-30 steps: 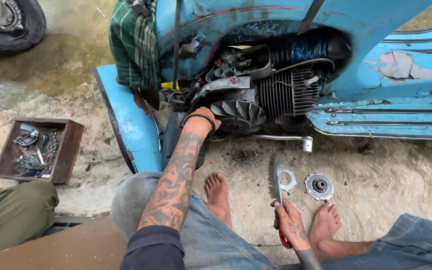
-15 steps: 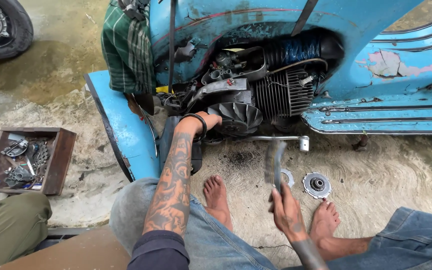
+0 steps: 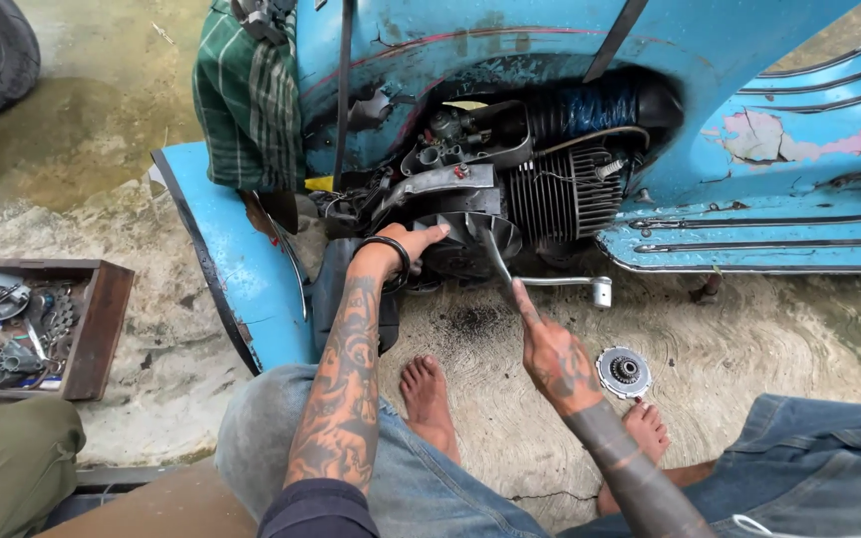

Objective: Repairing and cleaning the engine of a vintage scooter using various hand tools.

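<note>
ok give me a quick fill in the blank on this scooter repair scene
1. The left hand rests on the engine's black ____ wheel.
2. The right hand holds a metal tool against the fan wheel.
3. The scooter body is painted ____.
4. The wooden box of parts lies on the person's ____ side.

Missing: fan; blue; left

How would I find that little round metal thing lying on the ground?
Start at the big blue scooter lying on its side, then look down to the sandy ground below its engine. The round toothed metal disc lies just right of the person's right hand, by a bare foot. It is the only loose gear-like part there.
</note>
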